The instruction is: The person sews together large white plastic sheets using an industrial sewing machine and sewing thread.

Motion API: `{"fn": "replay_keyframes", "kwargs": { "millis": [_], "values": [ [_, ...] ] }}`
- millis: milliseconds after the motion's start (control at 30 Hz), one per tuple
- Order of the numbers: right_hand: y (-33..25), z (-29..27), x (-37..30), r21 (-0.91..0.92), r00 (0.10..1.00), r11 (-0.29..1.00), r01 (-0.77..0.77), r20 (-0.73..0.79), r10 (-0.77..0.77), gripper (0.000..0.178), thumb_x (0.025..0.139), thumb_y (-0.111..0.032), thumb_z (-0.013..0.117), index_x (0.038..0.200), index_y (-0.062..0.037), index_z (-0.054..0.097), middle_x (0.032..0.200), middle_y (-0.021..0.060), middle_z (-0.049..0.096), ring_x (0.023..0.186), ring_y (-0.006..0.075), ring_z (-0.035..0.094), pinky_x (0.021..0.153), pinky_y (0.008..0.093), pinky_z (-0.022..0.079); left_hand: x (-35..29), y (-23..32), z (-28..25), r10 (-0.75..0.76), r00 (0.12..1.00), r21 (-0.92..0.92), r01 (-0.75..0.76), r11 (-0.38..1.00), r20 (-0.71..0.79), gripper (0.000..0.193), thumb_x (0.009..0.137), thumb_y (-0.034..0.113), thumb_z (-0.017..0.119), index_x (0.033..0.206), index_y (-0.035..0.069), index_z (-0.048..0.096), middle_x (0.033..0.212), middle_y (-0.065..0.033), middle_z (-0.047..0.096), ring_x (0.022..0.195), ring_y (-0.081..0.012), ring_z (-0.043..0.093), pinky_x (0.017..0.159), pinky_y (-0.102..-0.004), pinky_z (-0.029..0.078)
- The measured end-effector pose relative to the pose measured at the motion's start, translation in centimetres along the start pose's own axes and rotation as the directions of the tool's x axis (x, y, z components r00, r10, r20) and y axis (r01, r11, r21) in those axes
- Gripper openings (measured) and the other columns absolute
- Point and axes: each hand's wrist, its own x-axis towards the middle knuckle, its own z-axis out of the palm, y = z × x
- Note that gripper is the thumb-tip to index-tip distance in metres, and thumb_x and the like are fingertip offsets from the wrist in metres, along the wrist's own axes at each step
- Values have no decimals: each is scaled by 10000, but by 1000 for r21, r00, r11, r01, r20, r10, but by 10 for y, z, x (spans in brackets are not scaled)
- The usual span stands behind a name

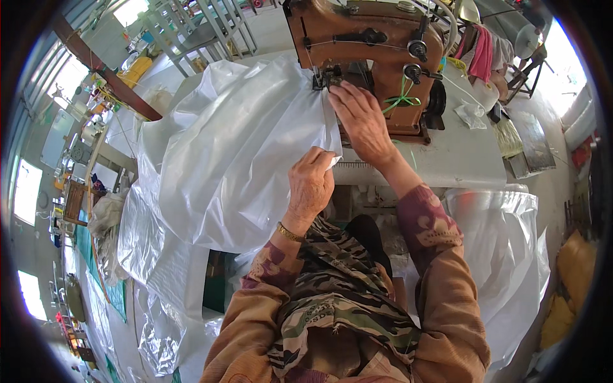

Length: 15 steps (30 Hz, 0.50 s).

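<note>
A large translucent white plastic sheet (pixel 223 147) spreads over the table and hangs off its left side. Its right edge runs up to the needle area of a brown sewing machine (pixel 389 38). My left hand (pixel 311 182) pinches that edge near the table's front. Higher up, my right hand (pixel 363 121) reaches to the presser foot (pixel 318 80), its fingers at the sheet's edge; the fingertips are partly hidden against the machine, so I cannot tell whether they grip it. A green string (pixel 402 99) is tied on the machine body.
The grey tabletop (pixel 460 153) extends right of the machine. More white plastic sheeting (pixel 498 255) hangs at the right. Metal stools (pixel 198 35) stand beyond the table at the left. A pink cloth (pixel 483 54) hangs at the far right.
</note>
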Motion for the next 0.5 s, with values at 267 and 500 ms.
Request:
{"fn": "replay_keyframes", "kwargs": {
  "millis": [267, 500],
  "values": [
    [2, 29, 5, 30, 994, 996, 78, -76, -76, 421, 822, -151, 560, 1219, -30, 626, 1299, 73, 612, 1244, 248, 548, 1041, 429, 417, 2, -22, -21, 1, 961, -233, 65, 970, 276, 252, 865, 55, 652, 1114, 48, 693, 1125, -131, 671, 1017, -336, 641, 901, -403, 503],
    [-8, 39, 5, 70, 988, 996, 55, -146, -44, 384, 806, -176, 580, 1169, -68, 644, 1274, 61, 629, 1203, 224, 570, 997, 432, 431, -8, -102, -48, -229, 964, 411, 263, 873, -133, 405, 940, 290, 662, 1268, 56, 614, 1308, -195, 599, 1266, -388, 505, 1042, -457, 420]
  ]
}}
